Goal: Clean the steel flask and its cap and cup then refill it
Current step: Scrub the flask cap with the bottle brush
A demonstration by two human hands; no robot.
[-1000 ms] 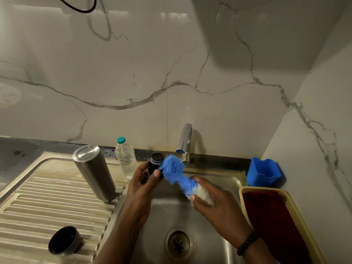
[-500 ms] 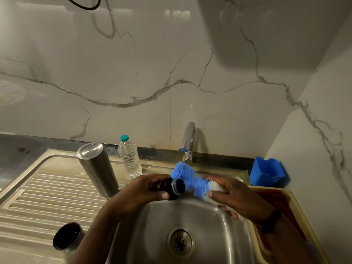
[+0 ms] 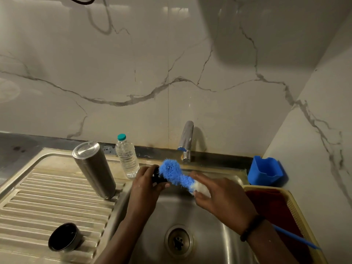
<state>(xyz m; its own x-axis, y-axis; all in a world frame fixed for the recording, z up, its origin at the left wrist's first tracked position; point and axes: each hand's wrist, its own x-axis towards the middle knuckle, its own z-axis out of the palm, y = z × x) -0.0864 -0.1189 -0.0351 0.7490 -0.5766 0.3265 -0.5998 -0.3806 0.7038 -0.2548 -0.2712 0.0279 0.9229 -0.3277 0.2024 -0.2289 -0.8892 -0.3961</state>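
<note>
Two grips | left hand (image 3: pixel 146 184) curled round black cap (image 3: pixel 157 178) | right hand (image 3: pixel 222 199) clasping blue brush (image 3: pixel 174 174)

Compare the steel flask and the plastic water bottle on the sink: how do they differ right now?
The steel flask is opaque metal, the water bottle clear plastic. The flask stands inverted, base up, on the ribbed drainboard; the bottle stands upright, teal cap on. The flask is taller and wider. Neither is being touched.
</note>
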